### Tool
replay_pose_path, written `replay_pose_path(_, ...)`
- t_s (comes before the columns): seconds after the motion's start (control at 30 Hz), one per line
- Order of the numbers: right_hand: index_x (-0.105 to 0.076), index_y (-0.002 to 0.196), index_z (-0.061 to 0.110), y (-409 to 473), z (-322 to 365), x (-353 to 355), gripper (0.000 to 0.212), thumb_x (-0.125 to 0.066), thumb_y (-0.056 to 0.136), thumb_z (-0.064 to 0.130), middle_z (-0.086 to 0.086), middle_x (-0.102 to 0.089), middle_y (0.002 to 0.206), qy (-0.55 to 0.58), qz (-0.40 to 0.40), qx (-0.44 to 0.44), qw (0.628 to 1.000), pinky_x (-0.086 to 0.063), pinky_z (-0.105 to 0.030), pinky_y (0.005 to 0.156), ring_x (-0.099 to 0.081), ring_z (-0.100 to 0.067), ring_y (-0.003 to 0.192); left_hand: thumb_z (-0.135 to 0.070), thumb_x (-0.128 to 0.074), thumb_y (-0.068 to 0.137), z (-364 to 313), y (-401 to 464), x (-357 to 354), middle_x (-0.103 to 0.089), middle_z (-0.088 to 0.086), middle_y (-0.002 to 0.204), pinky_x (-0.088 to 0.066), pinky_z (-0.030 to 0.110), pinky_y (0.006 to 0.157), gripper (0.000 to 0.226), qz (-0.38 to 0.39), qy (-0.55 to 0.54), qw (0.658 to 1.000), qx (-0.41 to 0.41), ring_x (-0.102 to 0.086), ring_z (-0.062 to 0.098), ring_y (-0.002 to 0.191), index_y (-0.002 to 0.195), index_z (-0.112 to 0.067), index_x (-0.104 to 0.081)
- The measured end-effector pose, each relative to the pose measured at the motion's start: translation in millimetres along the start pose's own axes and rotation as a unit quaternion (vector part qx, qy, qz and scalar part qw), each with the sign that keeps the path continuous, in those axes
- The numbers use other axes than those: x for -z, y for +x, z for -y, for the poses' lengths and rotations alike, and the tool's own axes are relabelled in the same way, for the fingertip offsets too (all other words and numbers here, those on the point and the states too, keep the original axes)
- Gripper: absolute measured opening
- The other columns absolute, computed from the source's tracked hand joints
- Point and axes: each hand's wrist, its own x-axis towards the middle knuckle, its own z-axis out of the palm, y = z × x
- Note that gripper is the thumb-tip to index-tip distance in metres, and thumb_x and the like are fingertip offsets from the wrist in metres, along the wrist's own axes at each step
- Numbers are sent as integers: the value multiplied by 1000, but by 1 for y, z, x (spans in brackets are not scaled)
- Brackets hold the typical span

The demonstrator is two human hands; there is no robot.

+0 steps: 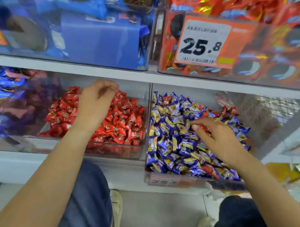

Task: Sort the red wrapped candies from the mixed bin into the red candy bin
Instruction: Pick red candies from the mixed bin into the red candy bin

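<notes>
A clear bin [118,152] at centre left holds a heap of red wrapped candies [125,122]. To its right, the mixed bin [176,182] is piled with blue and yellow wrapped candies [172,144]; a few red ones show in it, some at the back right [228,111] and one near the front [208,169]. My left hand [95,104] hovers over the red heap with its fingers loosely curled and nothing visible in them. My right hand [218,136] lies on the mixed pile and pinches a red candy [205,130] under its fingers.
The upper shelf carries clear bins of blue biscuit packs [97,40] and orange-red biscuit packs [254,58] with a 25.8 price tag [202,43]. More blue packs [1,86] lie at far left. My knees and shoes show below, on a tiled floor.
</notes>
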Motion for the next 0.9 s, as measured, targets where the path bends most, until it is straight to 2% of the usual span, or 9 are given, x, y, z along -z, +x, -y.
replay_pose_path(0.07, -67, 110, 19, -13, -23, 11, 24, -51, 96, 32, -1, -67, 107, -25, 15, -25, 999, -41, -27, 79, -61, -21, 98, -12, -55, 93, -15, -15, -19, -65, -18, 88, -41, 4, 78, 18, 26, 14, 996, -84, -58, -10, 82, 93, -27, -65)
replay_pose_path(0.17, -68, 111, 19, -30, -48, 25, 24, -53, 95, 29, 0, -67, 113, -35, 21, -65, 997, -39, -24, 79, -62, -21, 102, -21, -56, 92, -33, -35, -47, -67, -17, 82, -47, 21, 77, 20, 107, 56, 981, -149, -62, 2, 81, 89, -39, -63)
replay_pose_path(0.27, -67, 111, 21, -38, -63, 37, 26, -52, 94, 34, 0, -70, 110, -25, -6, -104, 994, -46, -31, 83, -64, -22, 101, -19, -60, 91, -54, -53, -76, -62, -30, 78, -39, 8, 67, 19, 220, 90, 952, -193, -57, -7, 78, 93, -37, -66)
replay_pose_path(0.33, -67, 112, 21, -41, -68, 42, 27, -52, 94, 34, -2, -71, 106, -19, -29, -109, 993, -49, -38, 85, -64, -25, 97, -30, -59, 90, -65, -67, -98, -62, -29, 92, -39, 11, 80, 14, 321, 121, 909, -237, -55, -8, 93, 100, -37, -66)
replay_pose_path(0.4, -65, 114, 22, -44, -72, 44, 27, -52, 94, 34, -4, -71, 106, -27, -30, -103, 994, -49, -42, 83, -64, -28, 98, -41, -53, 89, -68, -81, -122, -63, -19, 109, -38, 21, 91, 26, 411, 169, 844, -299, -53, 1, 105, 110, -33, -66)
replay_pose_path(0.47, -63, 117, 23, -47, -78, 40, 29, -50, 94, 36, -5, -71, 106, -54, -8, -96, 994, -49, -40, 80, -64, -28, 97, -46, -51, 88, -64, -90, -146, -62, -7, 122, -36, 26, 96, 36, 462, 214, 777, -371, -52, 12, 112, 117, -29, -66)
replay_pose_path(0.57, -61, 117, 23, -52, -84, 37, 29, -50, 95, 37, -2, -70, 100, -46, 29, -108, 993, -45, -33, 74, -63, -24, 91, -47, -52, 88, -56, -93, -174, -51, 1, 141, -32, 33, 106, 42, 521, 244, 720, -388, -47, 20, 125, 126, -31, -62)
replay_pose_path(0.73, -57, 120, 25, -55, -89, 30, 35, -48, 93, 45, -4, -67, 102, -53, 70, -123, 988, -47, -35, 76, -60, -23, 92, -54, -51, 88, -52, -84, -201, -25, 1, 156, -12, 48, 117, 58, 517, 443, 611, -404, -13, 27, 145, 142, -38, -36)
replay_pose_path(0.9, -52, 128, 25, -56, -94, 36, 39, -49, 94, 44, -6, -65, 112, -36, 83, -154, 984, -47, -36, 84, -59, -26, 103, -46, -48, 92, -63, -80, -209, -28, 7, 151, -23, 50, 111, 58, 468, 501, 644, -339, -18, 33, 141, 145, -32, -30)
